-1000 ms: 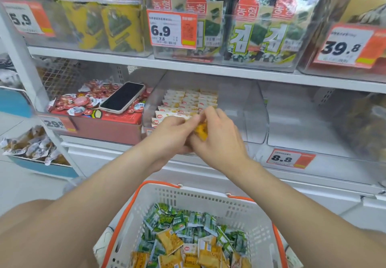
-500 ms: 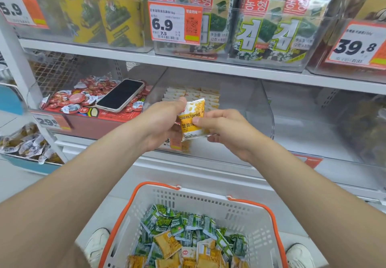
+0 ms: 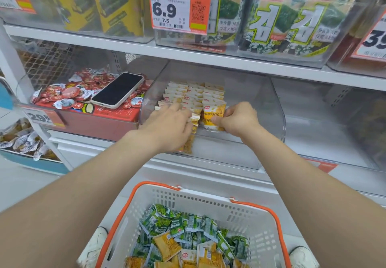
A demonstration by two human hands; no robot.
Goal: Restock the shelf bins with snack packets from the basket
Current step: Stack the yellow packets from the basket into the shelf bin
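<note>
A: Entry one: which step is in hand?

B: Placing. The right hand (image 3: 238, 119) is pinching one yellow-and-white foil snack packet (image 3: 214, 114) by its right edge. It is standing the packet upright at the front of the right-hand row, inside the clear plastic shelf bin (image 3: 271, 105), near the bin's front wall.

A: Entry two: the left hand?

B: The left hand (image 3: 167, 121) is lying over the stocked packets (image 3: 194, 92) at the front left, fingers mostly straight. Whether it is gripping one, I cannot tell.

A: Next move?

B: Judged: releasing, then reaching down into the white plastic basket with orange rim (image 3: 208, 203), which is holding more.
</note>
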